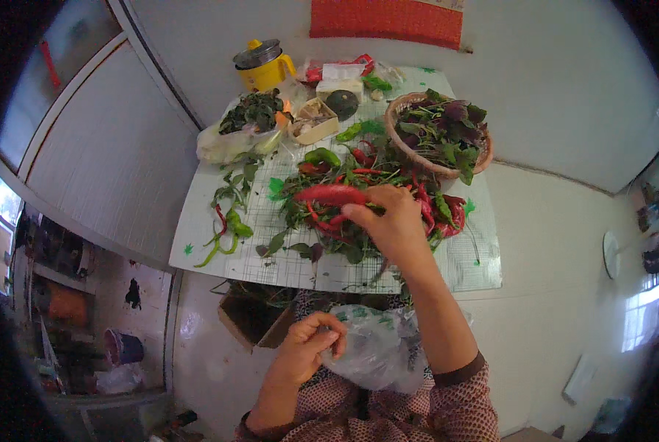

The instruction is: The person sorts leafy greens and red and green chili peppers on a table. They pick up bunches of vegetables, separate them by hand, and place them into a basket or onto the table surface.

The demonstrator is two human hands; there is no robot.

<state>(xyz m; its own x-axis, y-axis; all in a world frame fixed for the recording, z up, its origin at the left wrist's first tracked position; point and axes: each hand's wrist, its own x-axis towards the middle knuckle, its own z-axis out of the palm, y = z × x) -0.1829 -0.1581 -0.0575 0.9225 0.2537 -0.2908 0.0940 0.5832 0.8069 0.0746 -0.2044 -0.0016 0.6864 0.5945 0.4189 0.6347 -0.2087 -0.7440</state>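
My right hand (pixel 393 218) holds a red chili pepper (pixel 330 194) between thumb and fingers, above a heap of leafy greens (pixel 354 253) mixed with red and green peppers on the table. Down at my lap, my left hand (pixel 315 342) has curled fingers at the edge of a clear plastic bag (pixel 382 353); its fingers seem to pinch the bag's film, but I cannot tell for certain. Toward the table's left side lie green peppers (pixel 235 226), a thin red one and loose leafy sprigs (pixel 246 179).
A woven basket (pixel 393 138) of purple-green leaves stands at the back right. Behind the heap are a yellow jug (pixel 269 74), a small box (pixel 324 130), a dark round squash (pixel 341 103) and bagged vegetables (pixel 213 146). A cardboard box (pixel 235 326) sits below the table's front edge.
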